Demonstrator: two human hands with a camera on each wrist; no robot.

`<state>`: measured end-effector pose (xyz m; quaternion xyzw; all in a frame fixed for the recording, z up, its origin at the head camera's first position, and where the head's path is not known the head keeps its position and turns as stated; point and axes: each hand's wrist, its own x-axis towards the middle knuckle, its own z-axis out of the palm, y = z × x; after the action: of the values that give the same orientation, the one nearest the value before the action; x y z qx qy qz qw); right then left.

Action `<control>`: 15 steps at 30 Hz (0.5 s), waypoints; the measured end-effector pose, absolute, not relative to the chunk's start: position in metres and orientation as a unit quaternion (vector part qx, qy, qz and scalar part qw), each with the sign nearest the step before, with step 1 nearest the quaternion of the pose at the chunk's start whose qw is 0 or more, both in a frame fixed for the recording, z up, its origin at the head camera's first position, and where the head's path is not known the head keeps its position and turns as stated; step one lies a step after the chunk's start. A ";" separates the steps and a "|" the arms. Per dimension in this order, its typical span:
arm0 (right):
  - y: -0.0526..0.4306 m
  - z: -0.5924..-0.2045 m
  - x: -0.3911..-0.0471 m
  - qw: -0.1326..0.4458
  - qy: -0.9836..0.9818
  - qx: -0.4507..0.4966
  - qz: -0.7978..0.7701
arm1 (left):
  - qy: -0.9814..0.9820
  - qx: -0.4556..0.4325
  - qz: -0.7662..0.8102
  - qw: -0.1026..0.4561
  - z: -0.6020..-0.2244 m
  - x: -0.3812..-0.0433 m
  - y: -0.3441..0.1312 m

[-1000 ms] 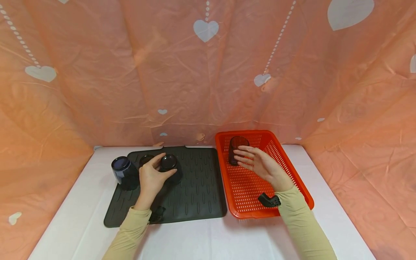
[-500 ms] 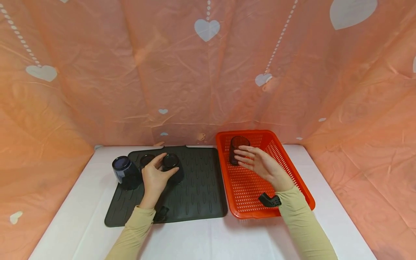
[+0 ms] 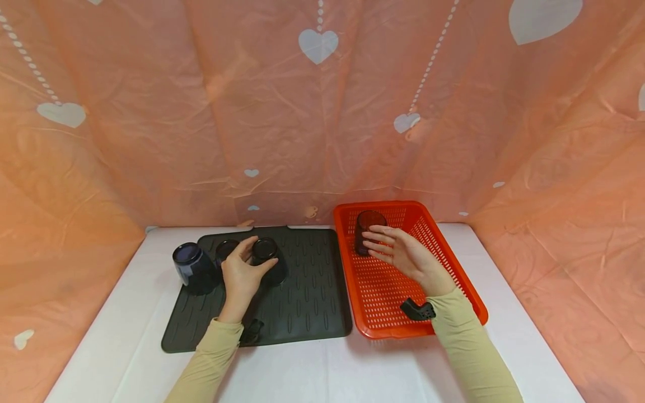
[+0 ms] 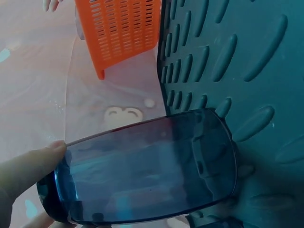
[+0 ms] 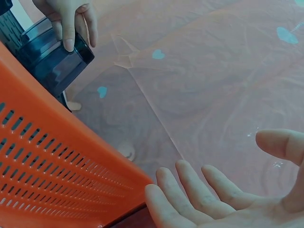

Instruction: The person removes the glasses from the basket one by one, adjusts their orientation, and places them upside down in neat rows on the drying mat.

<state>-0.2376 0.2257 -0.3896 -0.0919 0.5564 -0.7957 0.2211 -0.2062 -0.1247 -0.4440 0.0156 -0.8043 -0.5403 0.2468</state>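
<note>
My left hand grips a dark, see-through drinking glass by its base, thumb on one side and fingers on the other. The glass is upside down, its rim at the ribbed dark drying mat. Two more dark glasses stand base up to its left: one at the mat's left edge, the other partly behind my hand. Over the red basket, my right hand hovers with fingers extended, holding nothing. Behind its fingertips another dark glass stands in the basket, partly hidden.
The drying mat lies on a white-covered table, with the basket close to its right edge. An orange curtain with pale hearts encloses the back and sides. Black wrist mounts sit below both hands.
My left hand and the glass it grips have shifted slightly to the right over the mat, mostly in the first half second. The right hand stays where it was.
</note>
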 end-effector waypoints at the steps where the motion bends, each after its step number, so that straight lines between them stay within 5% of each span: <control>1: 0.226 -0.389 -0.237 0.221 0.556 -0.093 -0.796 | -0.805 0.014 -0.542 0.243 -0.444 -0.206 -0.124; 15: 0.228 -0.388 -0.235 0.218 0.547 -0.100 -0.802 | -0.799 -0.014 -0.555 0.231 -0.447 -0.205 -0.125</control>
<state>-0.2353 0.2279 -0.3875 -0.0998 0.5474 -0.8019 0.2177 -0.2052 -0.1249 -0.4475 -0.0137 -0.7991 -0.5547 0.2313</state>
